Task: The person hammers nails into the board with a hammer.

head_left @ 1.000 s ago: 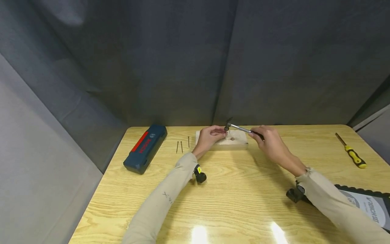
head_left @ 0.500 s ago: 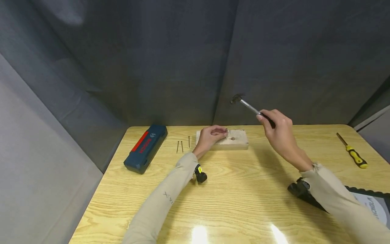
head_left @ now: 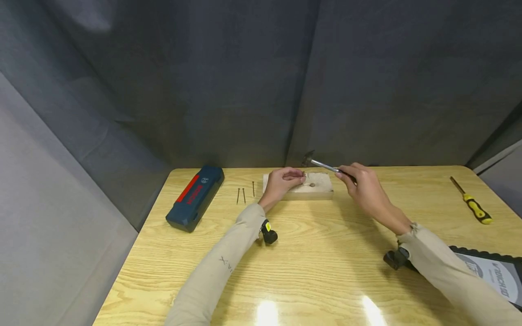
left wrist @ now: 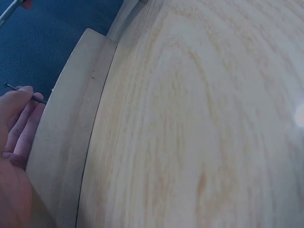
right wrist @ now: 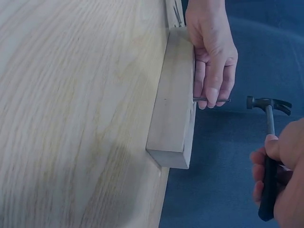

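A pale wooden block (head_left: 303,189) (right wrist: 175,114) (left wrist: 66,142) lies at the table's far middle. My left hand (head_left: 282,181) (right wrist: 211,57) rests on the block and pinches a dark nail (right wrist: 209,99) (left wrist: 26,92) standing upright on its top. My right hand (head_left: 363,185) (right wrist: 280,175) grips the black handle of a small hammer (head_left: 320,164) (right wrist: 267,123). The hammer head (head_left: 307,158) (right wrist: 268,103) hangs a little above the nail. A second nail head (head_left: 311,184) shows sunk in the block's top.
Three loose nails (head_left: 244,194) lie left of the block. A blue tool case (head_left: 195,197) sits at the far left, a yellow-handled screwdriver (head_left: 473,207) at the far right. A black-edged package (head_left: 493,274) lies near my right forearm. Grey curtain backs the wooden table (head_left: 318,267).
The hammer was down at the nail, rose high half a second ago, and has come back down to just above the nail. My left hand has stayed on the block.
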